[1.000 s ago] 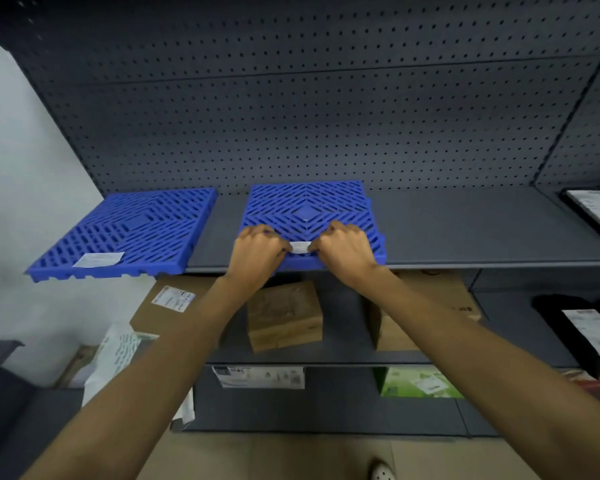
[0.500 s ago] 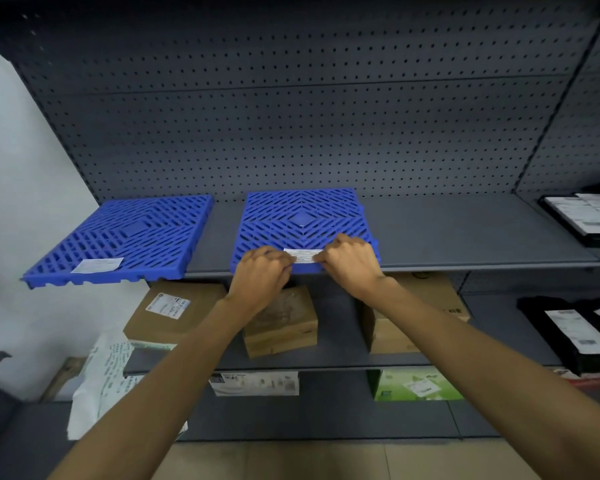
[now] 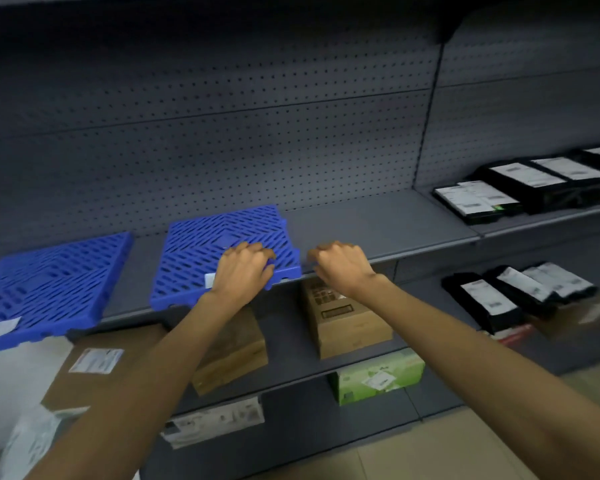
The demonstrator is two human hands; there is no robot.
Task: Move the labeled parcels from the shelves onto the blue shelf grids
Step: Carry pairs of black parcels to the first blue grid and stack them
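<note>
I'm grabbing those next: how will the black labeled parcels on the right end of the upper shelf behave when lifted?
The black parcels look like flat, creased plastic mailers, so they are probably floppy and light, sagging if lifted by one edge. The film may be slippery. They lie overlapping, so pulling one could drag its neighbour.

The right hand [image 3: 340, 268] has come off the label [image 3: 209, 280] and grid [image 3: 201, 251], drifting toward frame centre; the left hand [image 3: 245, 271] has shifted onto the grid's front right corner.
</note>
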